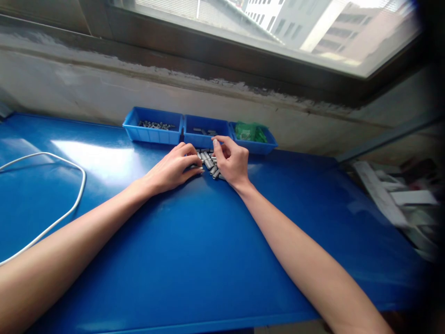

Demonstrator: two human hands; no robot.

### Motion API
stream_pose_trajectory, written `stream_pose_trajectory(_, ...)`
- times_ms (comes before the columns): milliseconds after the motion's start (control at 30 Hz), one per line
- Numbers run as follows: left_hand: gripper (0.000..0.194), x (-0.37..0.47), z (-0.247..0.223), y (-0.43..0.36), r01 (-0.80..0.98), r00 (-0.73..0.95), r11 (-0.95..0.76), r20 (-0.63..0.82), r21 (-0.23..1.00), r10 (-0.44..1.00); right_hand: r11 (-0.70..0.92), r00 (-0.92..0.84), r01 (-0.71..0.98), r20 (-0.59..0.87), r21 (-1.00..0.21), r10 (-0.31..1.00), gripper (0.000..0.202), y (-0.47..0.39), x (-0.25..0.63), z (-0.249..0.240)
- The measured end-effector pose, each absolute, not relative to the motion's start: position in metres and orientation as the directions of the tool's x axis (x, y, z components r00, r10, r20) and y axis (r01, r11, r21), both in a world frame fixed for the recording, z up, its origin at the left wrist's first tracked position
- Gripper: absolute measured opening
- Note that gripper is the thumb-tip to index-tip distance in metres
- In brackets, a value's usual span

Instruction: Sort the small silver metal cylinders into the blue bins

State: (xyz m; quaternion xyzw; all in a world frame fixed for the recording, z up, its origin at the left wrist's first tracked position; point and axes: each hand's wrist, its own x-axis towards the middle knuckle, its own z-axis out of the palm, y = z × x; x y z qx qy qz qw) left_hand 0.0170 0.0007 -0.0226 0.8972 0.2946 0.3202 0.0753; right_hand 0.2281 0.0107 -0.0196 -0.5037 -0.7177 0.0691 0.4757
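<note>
A small pile of grey metal cylindrical pieces point(208, 163) lies on the blue table, just in front of the bins. My left hand point(179, 164) rests at the pile's left edge, fingers bent and slightly apart from the thumb, with nothing visibly held. Over the right side of the pile is my right hand point(231, 160), its thumb and index finger pinched together near the middle bin's front edge. Whatever is in that pinch is too small or hidden to make out. Part of the pile is covered by the right hand.
Three blue bins stand in a row against the wall: the left bin point(153, 135) holds small metal screw-like parts, the middle bin point(205, 124) a few grey pieces, the right bin point(255, 147) green plastic bags. A white cable point(81, 185) curves across the table's left. Blurred white objects point(413, 197) sit beyond the right edge.
</note>
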Motion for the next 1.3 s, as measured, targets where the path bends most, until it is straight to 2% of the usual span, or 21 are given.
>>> stream_pose_trajectory(233,0.015,0.016,-0.016,0.0,0.482,0.39,-0.721,0.615,0.498,0.685,0.455,-0.042,0.682,0.592,-0.572,0.805,0.038,0.009,0.228,-0.018)
stream_pose_trajectory(400,0.015,0.014,-0.014,0.0,0.462,0.317,-0.682,0.612,0.567,0.724,0.452,-0.056,0.689,0.581,-0.566,0.812,0.04,0.008,0.228,-0.018)
stream_pose_trajectory(633,0.027,0.016,-0.013,-0.002,0.348,0.196,-0.55,0.515,0.759,0.835,0.503,-0.091,0.652,0.6,-0.567,0.795,0.031,0.007,0.227,-0.017)
stream_pose_trajectory(767,0.04,0.017,-0.01,-0.003,0.22,0.17,-0.446,0.416,0.868,0.893,0.563,-0.188,0.64,0.604,-0.523,0.775,0.025,0.003,0.227,-0.016)
stream_pose_trajectory(867,0.045,0.017,-0.01,-0.003,0.21,0.155,-0.416,0.39,0.885,0.908,0.609,-0.287,0.646,0.593,-0.46,0.753,0.029,-0.002,0.226,-0.016)
stream_pose_trajectory(1033,0.042,0.016,-0.013,-0.001,0.215,0.204,-0.433,0.393,0.876,0.897,0.673,-0.376,0.634,0.608,-0.381,0.699,0.031,-0.002,0.226,-0.018)
stream_pose_trajectory(1300,0.041,0.017,-0.014,-0.002,0.226,0.279,-0.441,0.377,0.868,0.883,0.713,-0.442,0.611,0.599,-0.344,0.668,0.032,0.0,0.228,-0.021)
